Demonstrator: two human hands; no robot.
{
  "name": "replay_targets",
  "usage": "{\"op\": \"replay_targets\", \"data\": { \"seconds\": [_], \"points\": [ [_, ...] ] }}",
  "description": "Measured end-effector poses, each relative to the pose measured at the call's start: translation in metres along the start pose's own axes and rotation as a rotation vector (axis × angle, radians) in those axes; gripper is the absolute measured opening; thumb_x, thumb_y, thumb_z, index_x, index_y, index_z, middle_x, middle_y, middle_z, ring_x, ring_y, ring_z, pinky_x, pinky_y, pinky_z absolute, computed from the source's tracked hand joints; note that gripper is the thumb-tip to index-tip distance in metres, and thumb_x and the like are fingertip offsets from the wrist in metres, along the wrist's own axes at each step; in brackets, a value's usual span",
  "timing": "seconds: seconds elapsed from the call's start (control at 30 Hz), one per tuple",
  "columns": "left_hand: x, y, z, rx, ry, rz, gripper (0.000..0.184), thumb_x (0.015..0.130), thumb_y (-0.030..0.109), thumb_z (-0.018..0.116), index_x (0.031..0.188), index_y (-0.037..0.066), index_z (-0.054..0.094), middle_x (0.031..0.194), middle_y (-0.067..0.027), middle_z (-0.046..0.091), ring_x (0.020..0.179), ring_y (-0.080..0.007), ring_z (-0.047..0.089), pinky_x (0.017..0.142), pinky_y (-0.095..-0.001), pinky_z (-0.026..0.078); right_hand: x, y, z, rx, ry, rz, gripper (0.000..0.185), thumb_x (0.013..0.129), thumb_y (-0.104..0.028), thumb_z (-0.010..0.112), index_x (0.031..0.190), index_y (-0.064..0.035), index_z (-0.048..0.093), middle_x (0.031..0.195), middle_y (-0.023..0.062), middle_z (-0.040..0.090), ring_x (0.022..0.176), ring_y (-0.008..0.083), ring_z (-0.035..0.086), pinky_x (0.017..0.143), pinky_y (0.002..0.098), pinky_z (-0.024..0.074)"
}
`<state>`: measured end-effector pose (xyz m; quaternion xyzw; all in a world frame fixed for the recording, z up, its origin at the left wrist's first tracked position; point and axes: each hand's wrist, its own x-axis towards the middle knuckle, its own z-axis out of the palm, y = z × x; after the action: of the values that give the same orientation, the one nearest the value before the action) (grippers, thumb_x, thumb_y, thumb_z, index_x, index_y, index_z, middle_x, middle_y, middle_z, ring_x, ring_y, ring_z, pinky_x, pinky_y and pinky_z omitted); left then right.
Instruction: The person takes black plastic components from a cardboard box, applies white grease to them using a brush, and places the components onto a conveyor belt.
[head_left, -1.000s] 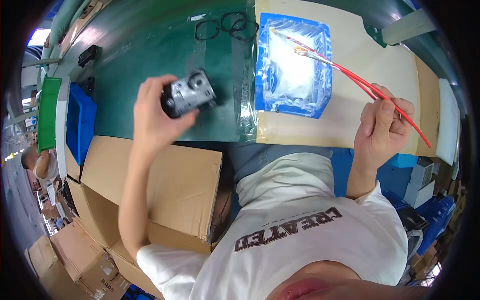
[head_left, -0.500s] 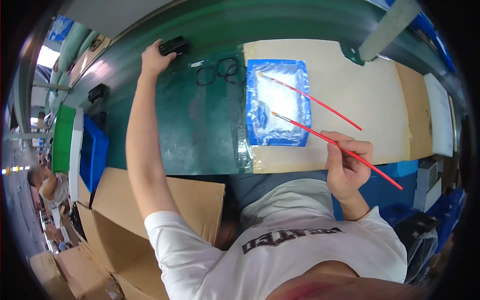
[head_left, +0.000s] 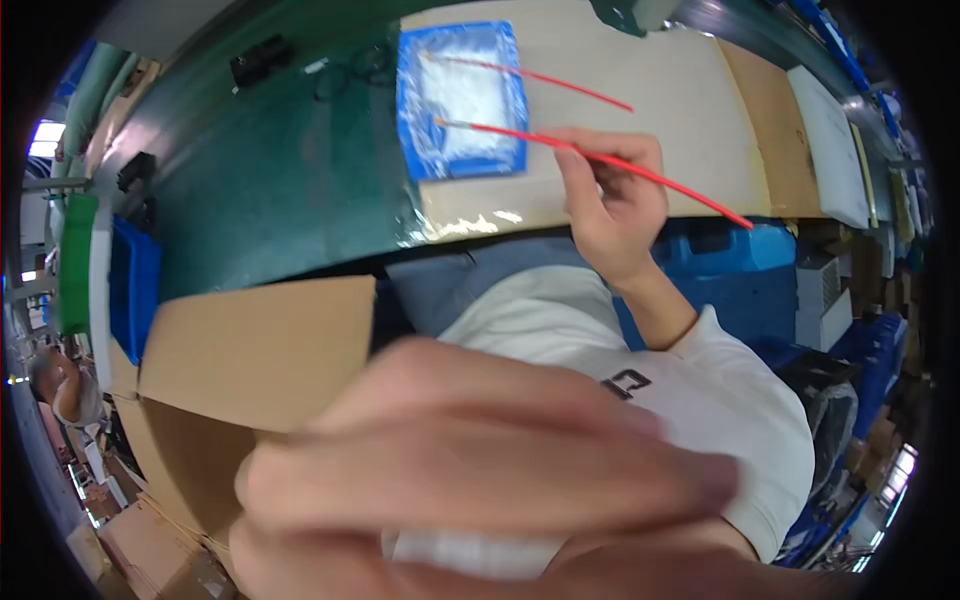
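My right hand [head_left: 618, 205] is closed around the handle of a thin red paintbrush [head_left: 690, 193]. The brush tip rests over a blue-edged tray [head_left: 520, 155] wrapped in clear film, with a white surface inside. A second red paintbrush [head_left: 575, 88] lies with its bristles over the same tray and its handle out to the right. My left hand [head_left: 480, 460] is raised very close to the camera, large and smeared by motion; whether its fingers hold anything cannot be made out. Far from both hands, a black block-shaped part [head_left: 262, 62] sits on the green table.
Thin black ring-like frames [head_left: 335, 80] lie on the green tabletop [head_left: 290, 190]. Cardboard [head_left: 640, 60] covers its right part. An open carton [head_left: 260, 345] stands in front at left, beside blue and green bins [head_left: 135, 290]. A person [head_left: 70, 385] is at far left.
My left hand has let go of the black part and come back toward the camera. The view has shifted, so the table appears higher. My right hand still holds the paintbrush.
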<state>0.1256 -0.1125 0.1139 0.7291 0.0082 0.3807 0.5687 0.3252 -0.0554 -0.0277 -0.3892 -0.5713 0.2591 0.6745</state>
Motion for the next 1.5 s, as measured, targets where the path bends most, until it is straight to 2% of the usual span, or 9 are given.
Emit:
{"op": "replay_targets", "data": {
  "seconds": [0.1, 0.2, 0.37, 0.9, 1.13, 1.23, 1.33, 1.4, 1.5],
  "points": [
    [0.002, -0.004, 0.064, -0.253, -0.030, 0.105, 0.059, 0.107, 0.043, 0.029, 0.106, -0.008, 0.058, 0.118, -0.0303, 0.059, 0.113, -0.0410, 0.054, 0.098, -0.0486, 0.044, -0.013, -0.002, -0.011, -0.002, -0.024, -0.049, 0.013, 0.093, 0.003, 0.067, 0.102, 0.0039, 0.058, 0.098, 0.0090, 0.070, 0.063, 0.0030, 0.055, 0.053, 0.0173, 0.0423],
    [0.005, -0.007, 0.110, -0.421, -0.016, 0.188, 0.061, 0.107, 0.044, 0.030, 0.110, -0.011, 0.055, 0.121, -0.0322, 0.056, 0.117, -0.0428, 0.051, 0.100, -0.0497, 0.042, -0.023, -0.009, -0.024, -0.062, -0.069, -0.114, 0.018, 0.095, 0.001, 0.064, 0.104, 0.0004, 0.049, 0.101, 0.0193, 0.072, 0.056, 0.0031, 0.053, 0.049, 0.0158, 0.0435],
    [0.015, -0.009, 0.147, -0.582, 0.010, 0.269, 0.064, 0.107, 0.046, 0.031, 0.117, -0.014, 0.051, 0.127, -0.0355, 0.051, 0.123, -0.0458, 0.046, 0.104, -0.0516, 0.039, -0.032, -0.019, -0.040, 0.011, -0.013, -0.069, 0.015, 0.095, -0.001, 0.065, 0.104, 0.0016, 0.053, 0.095, 0.0125, 0.071, 0.058, 0.0023, 0.053, 0.050, 0.0157, 0.0419],
    [0.038, -0.005, 0.130, -0.636, 0.097, 0.484, 0.080, 0.105, 0.047, 0.037, 0.138, -0.026, 0.034, 0.145, -0.0466, 0.032, 0.142, -0.0560, 0.028, 0.115, -0.0583, 0.026, -0.009, -0.018, -0.033, 0.149, 0.009, 0.117, 0.016, 0.097, -0.001, 0.061, 0.104, -0.0036, 0.047, 0.104, 0.0185, 0.072, 0.053, 0.0029, 0.049, 0.047, 0.0169, 0.0396],
    [0.047, 0.009, 0.116, -0.723, 0.335, 0.375, 0.053, 0.103, 0.021, 0.050, 0.122, -0.028, 0.050, 0.133, -0.0479, 0.044, 0.135, -0.0576, 0.039, 0.113, -0.0588, 0.029, 0.025, -0.010, -0.028, 0.172, 0.027, 0.130, 0.018, 0.097, -0.002, 0.062, 0.106, -0.0011, 0.047, 0.104, 0.0167, 0.071, 0.060, 0.0026, 0.053, 0.049, 0.0161, 0.0414],
    [0.070, -0.011, 0.127, -0.564, 0.609, 0.573, 0.047, 0.105, 0.021, 0.042, 0.104, -0.019, 0.065, 0.109, -0.0438, 0.060, 0.119, -0.0547, 0.055, 0.101, -0.0563, 0.045, 0.032, -0.009, -0.032, 0.167, 0.054, 0.153, 0.018, 0.097, -0.001, 0.062, 0.106, -0.0005, 0.047, 0.104, 0.0173, 0.071, 0.063, 0.0033, 0.054, 0.050, 0.0165, 0.0433],
    [0.068, -0.034, 0.108, -0.547, 0.458, 0.700, 0.049, 0.105, 0.019, 0.038, 0.109, -0.024, 0.062, 0.110, -0.0496, 0.056, 0.129, -0.0617, 0.034, 0.105, -0.0646, 0.032, 0.037, -0.004, -0.031, 0.174, 0.069, 0.172, 0.018, 0.097, -0.001, 0.062, 0.106, -0.0005, 0.047, 0.105, 0.0182, 0.071, 0.064, 0.0034, 0.055, 0.050, 0.0166, 0.0433],
    [0.061, -0.032, 0.086, -0.498, 0.401, 0.557, 0.043, 0.102, 0.012, 0.040, 0.110, -0.026, 0.059, 0.114, -0.0505, 0.053, 0.135, -0.0633, 0.026, 0.110, -0.0672, 0.024, 0.041, -0.002, -0.032, 0.192, 0.044, 0.191, 0.018, 0.097, -0.001, 0.062, 0.105, -0.0007, 0.047, 0.106, 0.0190, 0.070, 0.064, 0.0034, 0.055, 0.049, 0.0167, 0.0432],
    [0.037, -0.013, 0.055, -0.224, 0.610, 0.099, 0.029, 0.095, 0.002, 0.045, 0.097, -0.020, 0.063, 0.108, -0.0415, 0.062, 0.127, -0.0560, 0.043, 0.110, -0.0610, 0.031, 0.054, 0.001, -0.028, 0.183, 0.083, 0.219, 0.019, 0.096, -0.001, 0.063, 0.106, -0.0009, 0.047, 0.105, 0.0200, 0.071, 0.061, 0.0034, 0.054, 0.048, 0.0167, 0.0423]
  ]
}}
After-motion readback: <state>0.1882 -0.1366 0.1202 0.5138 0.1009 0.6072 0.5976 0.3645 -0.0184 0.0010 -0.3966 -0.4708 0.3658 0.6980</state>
